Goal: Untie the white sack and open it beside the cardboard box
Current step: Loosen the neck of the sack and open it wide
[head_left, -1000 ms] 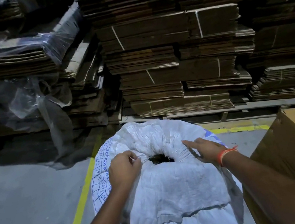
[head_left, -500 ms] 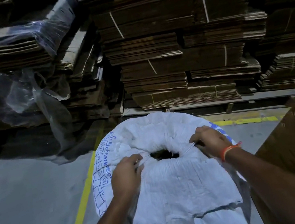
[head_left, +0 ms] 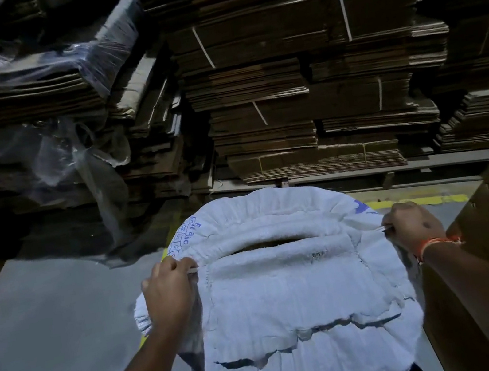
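Observation:
A large white woven sack [head_left: 288, 301] with blue print stands upright on the floor in front of me. Its mouth is stretched into a wide dark slit near the top. My left hand [head_left: 167, 290] pinches the sack's rim at the left end of the slit. My right hand [head_left: 413, 226], with an orange thread band on the wrist, grips the rim at the right end. An open brown cardboard box [head_left: 488, 258] stands right beside the sack on the right, partly cut off by the frame edge.
Tall stacks of flattened, strapped cardboard [head_left: 299, 79] rise behind the sack. More stacks wrapped in clear plastic film [head_left: 29, 108] stand at the left. A yellow floor line [head_left: 417, 201] runs behind the sack. Grey concrete floor [head_left: 50, 331] lies to the left.
Both hands have moved apart along the rim, left hand leftward and right hand rightward. The small round hole in the sack's top has been pulled into a long wide slit.

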`<state>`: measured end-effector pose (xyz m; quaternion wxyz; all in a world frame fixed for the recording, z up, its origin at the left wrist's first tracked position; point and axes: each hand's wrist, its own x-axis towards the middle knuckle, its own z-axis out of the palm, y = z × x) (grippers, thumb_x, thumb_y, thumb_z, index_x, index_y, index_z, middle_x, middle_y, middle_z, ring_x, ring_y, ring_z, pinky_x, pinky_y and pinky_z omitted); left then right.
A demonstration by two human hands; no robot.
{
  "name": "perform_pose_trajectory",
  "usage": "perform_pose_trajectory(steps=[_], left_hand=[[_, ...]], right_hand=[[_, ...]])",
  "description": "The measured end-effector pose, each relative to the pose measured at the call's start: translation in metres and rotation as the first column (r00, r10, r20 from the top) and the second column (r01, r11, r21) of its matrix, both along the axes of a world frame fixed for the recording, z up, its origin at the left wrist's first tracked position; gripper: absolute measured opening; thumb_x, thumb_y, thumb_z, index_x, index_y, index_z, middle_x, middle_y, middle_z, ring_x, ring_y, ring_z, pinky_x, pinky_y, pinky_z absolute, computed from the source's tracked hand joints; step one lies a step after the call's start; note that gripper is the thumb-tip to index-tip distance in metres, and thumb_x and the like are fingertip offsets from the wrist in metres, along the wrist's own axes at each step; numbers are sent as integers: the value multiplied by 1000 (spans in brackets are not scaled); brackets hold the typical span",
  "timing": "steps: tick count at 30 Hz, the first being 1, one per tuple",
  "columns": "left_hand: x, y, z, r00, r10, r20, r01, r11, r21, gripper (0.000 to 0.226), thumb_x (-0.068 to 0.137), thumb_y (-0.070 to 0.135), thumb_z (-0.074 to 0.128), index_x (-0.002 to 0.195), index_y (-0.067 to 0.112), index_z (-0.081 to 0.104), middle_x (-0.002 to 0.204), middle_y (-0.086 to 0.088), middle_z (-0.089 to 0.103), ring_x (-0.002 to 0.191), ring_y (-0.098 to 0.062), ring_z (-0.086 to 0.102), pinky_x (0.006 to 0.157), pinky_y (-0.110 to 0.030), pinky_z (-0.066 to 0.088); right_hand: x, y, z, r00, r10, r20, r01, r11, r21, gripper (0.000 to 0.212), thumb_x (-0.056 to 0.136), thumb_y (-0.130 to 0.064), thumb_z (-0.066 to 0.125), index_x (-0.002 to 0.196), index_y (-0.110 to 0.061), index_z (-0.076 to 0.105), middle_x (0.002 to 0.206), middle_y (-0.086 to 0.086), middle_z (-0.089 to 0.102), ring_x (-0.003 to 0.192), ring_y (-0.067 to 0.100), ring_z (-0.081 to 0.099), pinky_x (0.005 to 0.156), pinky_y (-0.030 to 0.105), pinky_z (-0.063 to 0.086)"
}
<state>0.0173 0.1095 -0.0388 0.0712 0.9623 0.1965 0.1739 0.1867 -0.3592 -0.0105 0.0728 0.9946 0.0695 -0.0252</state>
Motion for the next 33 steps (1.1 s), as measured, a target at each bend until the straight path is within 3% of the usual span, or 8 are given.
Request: perform_pose_trajectory(steps=[5, 9, 12, 16, 19, 26, 29, 33], left_hand=[[9, 0, 3, 993, 38, -110, -46, 996, -71, 17, 84, 20, 78, 91, 36, 76, 89, 3, 65, 93, -29, 64, 77, -42, 47], [23, -3, 20, 945, -280, -168, 205, 910, -360, 16, 82, 25, 76, 91, 38, 74, 88, 11, 71, 85, -8, 66, 67, -25, 46], [34, -9, 39, 930, -366, 27, 323, 782, -534, 10, 85, 30, 75, 93, 35, 75, 90, 13, 72, 83, 1, 64, 71, -20, 47], [64, -17, 55, 901, -364, 237, 433, 729, -530, 31, 97, 4, 63, 110, 28, 77, 103, 13, 70, 91, -1, 66, 72, -11, 49], [98, -19, 60, 855, -478, 201, 512, 719, -470, 49, 95, -9, 54, 118, 28, 74, 109, 3, 67, 97, -3, 66, 80, -22, 54], [166, -38, 74, 617, -767, -176, 573, 591, -568, 43, 104, 14, 55, 133, 46, 54, 128, 1, 59, 103, -21, 66, 80, -21, 51], [187, -47, 70, 479, -823, -306, 515, 546, -661, 44, 106, 32, 56, 144, 50, 45, 123, 2, 62, 97, -13, 62, 77, -24, 51], [198, -63, 56, 319, -840, -438, 491, 542, -682, 61, 100, 35, 67, 150, 54, 37, 131, -6, 62, 114, -24, 62, 99, -32, 47]], right_hand=[[-9, 2, -7, 999, -48, 21, 46, 996, 74, 11, 91, -21, 68, 93, -22, 79, 92, 1, 64, 92, 20, 63, 80, 26, 51], [-19, 26, 3, 990, -119, 75, 78, 908, 412, 20, 89, -11, 68, 105, -18, 79, 104, 6, 64, 103, 29, 59, 92, 35, 50], [-54, 63, 16, 954, -265, 142, 81, 683, 726, 37, 86, -2, 63, 116, -20, 74, 107, 0, 53, 106, 23, 55, 91, 25, 46], [-138, 134, 28, 915, -376, 146, 18, 398, 917, 20, 92, -15, 68, 108, -27, 70, 106, -5, 56, 90, 3, 61, 75, 10, 44], [-179, 175, 14, 890, -456, 6, 83, 174, 981, 17, 91, -32, 73, 107, -30, 68, 106, -8, 57, 92, 2, 65, 84, 25, 57], [-169, 214, 1, 786, -616, -53, 231, 213, 949, 79, 77, -90, 44, 144, -48, 41, 128, -7, 45, 111, 27, 60, 91, 45, 58], [-157, 221, -2, 774, -632, -39, 245, 242, 939, 75, 78, -82, 54, 142, -43, 47, 125, -4, 47, 112, 25, 58, 90, 43, 58], [-149, 224, -21, 789, -610, -75, 229, 178, 957, 43, 86, -47, 76, 126, -35, 67, 113, -8, 65, 94, 12, 69, 77, 32, 60]])
